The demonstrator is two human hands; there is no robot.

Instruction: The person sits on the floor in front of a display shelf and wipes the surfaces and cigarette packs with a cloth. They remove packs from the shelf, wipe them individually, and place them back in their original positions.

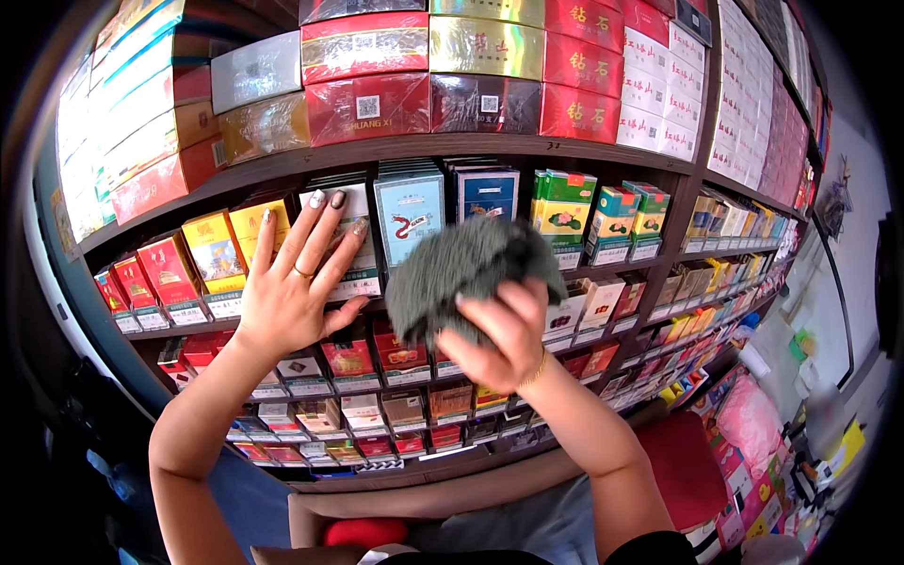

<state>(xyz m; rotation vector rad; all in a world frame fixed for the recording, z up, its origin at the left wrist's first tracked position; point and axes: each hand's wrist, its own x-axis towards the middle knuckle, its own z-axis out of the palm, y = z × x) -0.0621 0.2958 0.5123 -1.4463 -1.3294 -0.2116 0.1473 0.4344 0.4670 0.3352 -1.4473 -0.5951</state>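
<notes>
My left hand (300, 275) lies with its fingers spread against a pale cigarette pack (359, 265) on the upper row of the shelf. A gold-coloured ring is on one finger. My right hand (498, 335) grips a crumpled dark grey-green cloth (459, 275), slightly blurred, in front of the packs. Part of a light blue pack (409, 212) with a red dragon design shows behind the cloth. Beside it, a dark blue pack (487, 194) is partly covered by the cloth. Green packs with a pink flower (563, 208) stand to the right of the cloth.
Wrapped cartons (367, 106) are stacked on the dark wooden shelf board (424, 146) above. Lower rows hold many more cigarette packs (349, 360). At the lower right are a dark red seat (678, 470) and a pink bag-like item (752, 424). A brown padded edge (438, 498) runs below the shelves.
</notes>
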